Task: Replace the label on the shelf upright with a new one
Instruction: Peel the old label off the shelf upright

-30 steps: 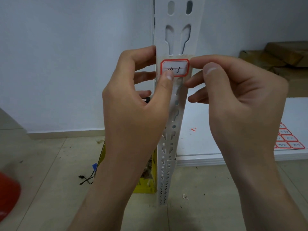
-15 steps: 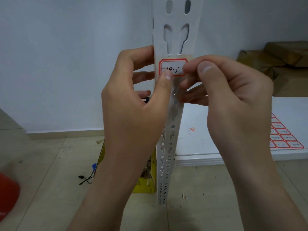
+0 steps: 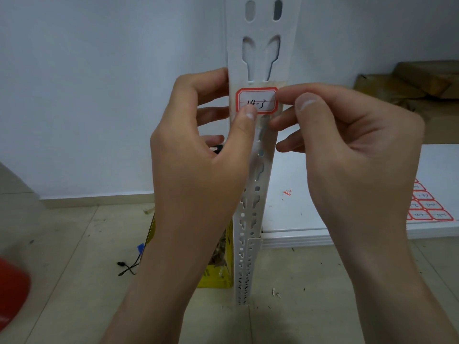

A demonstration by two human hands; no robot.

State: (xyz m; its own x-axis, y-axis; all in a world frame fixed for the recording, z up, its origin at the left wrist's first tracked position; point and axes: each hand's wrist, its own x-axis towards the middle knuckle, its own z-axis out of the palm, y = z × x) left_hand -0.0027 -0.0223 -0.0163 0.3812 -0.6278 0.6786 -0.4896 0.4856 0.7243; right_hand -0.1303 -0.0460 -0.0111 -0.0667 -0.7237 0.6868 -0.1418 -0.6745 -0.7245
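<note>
A white perforated shelf upright (image 3: 263, 53) stands in the middle of the view. It carries a red-bordered label (image 3: 260, 99) with "14-3" written on it, under a strip of yellowish clear tape. My left hand (image 3: 198, 175) wraps the upright from the left, fingers behind it and thumb pressed on the label's lower left corner. My right hand (image 3: 355, 155) is at the label's right edge, with index fingertip and thumb pinched together there. A sheet of new red-bordered labels (image 3: 427, 207) lies on the white shelf board (image 3: 293, 219) at the right.
Brown cardboard boxes (image 3: 409, 85) are stacked on the shelf at the back right. A yellow box (image 3: 218, 276) of scraps stands on the tiled floor behind the upright, beside a black cable (image 3: 126, 268). A blurred red object (image 3: 10, 294) is at the left edge.
My right hand has moved left, bringing its fingertips onto the label's right edge. My left hand has kept its hold, thumb still on the label.
</note>
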